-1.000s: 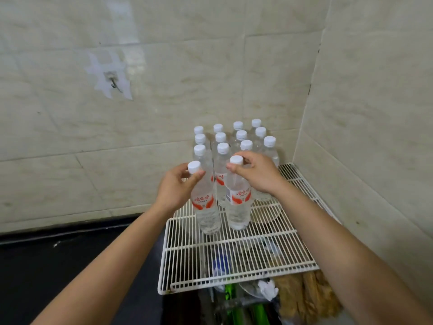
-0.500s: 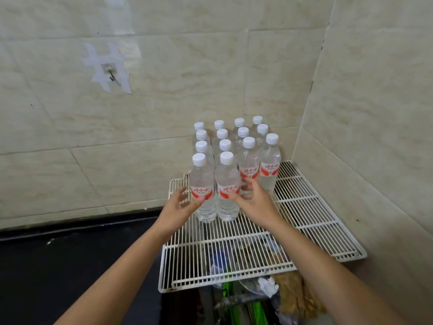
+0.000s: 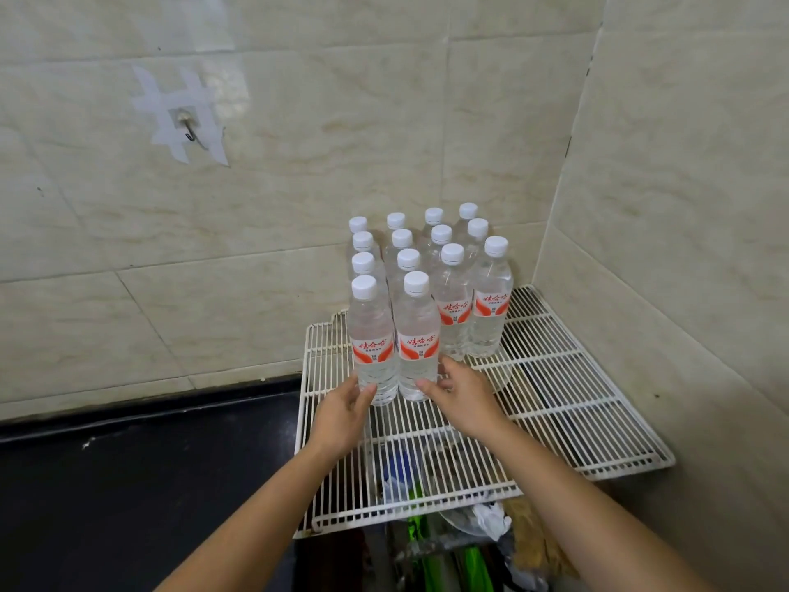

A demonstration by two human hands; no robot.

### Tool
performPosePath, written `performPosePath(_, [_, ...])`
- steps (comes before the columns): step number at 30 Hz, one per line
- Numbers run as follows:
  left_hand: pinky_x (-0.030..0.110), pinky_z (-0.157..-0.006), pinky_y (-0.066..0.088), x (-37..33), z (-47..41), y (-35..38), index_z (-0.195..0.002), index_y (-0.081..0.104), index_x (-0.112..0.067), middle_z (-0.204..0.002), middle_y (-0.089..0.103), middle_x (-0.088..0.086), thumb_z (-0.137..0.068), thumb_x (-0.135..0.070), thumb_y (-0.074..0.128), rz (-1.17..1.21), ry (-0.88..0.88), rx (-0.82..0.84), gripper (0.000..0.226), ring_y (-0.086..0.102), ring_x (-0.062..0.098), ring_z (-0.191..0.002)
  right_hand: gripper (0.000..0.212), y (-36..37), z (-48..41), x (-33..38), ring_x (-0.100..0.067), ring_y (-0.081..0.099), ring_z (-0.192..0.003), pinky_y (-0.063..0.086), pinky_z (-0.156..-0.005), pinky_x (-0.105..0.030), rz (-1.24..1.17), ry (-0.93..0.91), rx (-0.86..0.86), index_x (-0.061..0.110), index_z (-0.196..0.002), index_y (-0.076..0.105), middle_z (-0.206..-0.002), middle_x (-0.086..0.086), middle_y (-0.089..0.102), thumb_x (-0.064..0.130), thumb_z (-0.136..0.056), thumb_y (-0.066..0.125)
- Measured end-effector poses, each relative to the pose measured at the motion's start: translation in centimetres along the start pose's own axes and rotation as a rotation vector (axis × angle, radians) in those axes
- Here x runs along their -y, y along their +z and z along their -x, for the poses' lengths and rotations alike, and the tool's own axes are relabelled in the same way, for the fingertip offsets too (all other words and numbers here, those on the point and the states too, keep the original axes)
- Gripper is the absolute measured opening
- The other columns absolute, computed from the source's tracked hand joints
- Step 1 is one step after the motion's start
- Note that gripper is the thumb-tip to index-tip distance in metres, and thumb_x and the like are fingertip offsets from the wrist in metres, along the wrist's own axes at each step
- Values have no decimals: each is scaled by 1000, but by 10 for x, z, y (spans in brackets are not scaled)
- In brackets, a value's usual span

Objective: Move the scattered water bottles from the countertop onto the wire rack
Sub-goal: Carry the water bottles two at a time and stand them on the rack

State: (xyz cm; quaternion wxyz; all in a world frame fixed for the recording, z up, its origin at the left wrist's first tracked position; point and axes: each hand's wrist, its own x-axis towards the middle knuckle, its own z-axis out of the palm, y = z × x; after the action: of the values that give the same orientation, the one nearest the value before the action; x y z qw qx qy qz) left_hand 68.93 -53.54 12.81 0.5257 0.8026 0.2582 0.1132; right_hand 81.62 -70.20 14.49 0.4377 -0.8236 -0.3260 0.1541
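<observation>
1. Green and plastic clutter (image 3: 431, 553) lies below the rack's near edge; the black countertop (image 3: 128, 484) lies to the left.
2. The white wire rack (image 3: 555, 403) fills the tiled corner.
3. The left hand (image 3: 341, 414) cups the base of the front-left bottle (image 3: 371, 335), thumb and fingers curved lightly round it.
4. The right hand (image 3: 465, 399) does likewise with the front-right bottle (image 3: 417, 335), thumb on its front.
5. Both bottles stand upright on the rack, touching each other.
6. Behind them, twelve more bottles (image 3: 452, 292) stand in rows of four.
7. A taped hook (image 3: 188, 126) sits on the wall.
</observation>
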Motion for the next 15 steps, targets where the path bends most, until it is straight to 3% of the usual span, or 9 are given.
performPosePath(5, [30, -103, 48, 2, -1, 5, -139, 55, -26, -126, 69, -8, -101, -34, 54, 41, -14, -40, 39, 62, 7, -118, 49, 2, -4, -7, -9, 64, -106, 50, -96, -30, 25, 13, -10, 30, -143, 52, -134, 8, 64, 41, -97, 63])
performPosePath(9, [36, -107, 47, 1, 1, 6, -141, 52, -27, -130, 67, -8, -100, -35, 55, 46, -32, -40, 42, 60, 10, -123, 53, 5, -4, -11, -13, 63, -108, 52, -102, -43, 96, -9, -29, 32, -148, 47, -138, 2, 60, 47, -98, 58])
performPosePath(12, [36, -108, 44, -4, 5, 2, -147, 44, -30, -141, 59, -6, -100, -44, 52, -30, -17, 4, 50, 54, 14, -131, 60, 8, -2, -12, -18, 59, -124, 48, -108, -47, 132, 3, -29, 34, -151, 38, -146, 5, 55, 53, -97, 55])
performPosePath(14, [37, -111, 40, -6, 14, -1, -152, 36, -32, -149, 49, -8, -99, -52, 48, -120, 31, 32, 58, 46, 12, -138, 66, 12, 5, -14, -21, 50, -135, 45, -110, -42, 170, 22, -93, 27, -153, 33, -151, 2, 48, 49, -96, 58])
performPosePath(15, [36, -113, 38, -6, 21, -3, -154, 31, -31, -153, 44, -10, -98, -56, 46, -212, 64, 7, 63, 41, 10, -140, 63, 13, 12, -13, -22, 51, -132, 47, -104, -37, 221, 7, -164, 21, -150, 36, -148, 0, 48, 47, -97, 59])
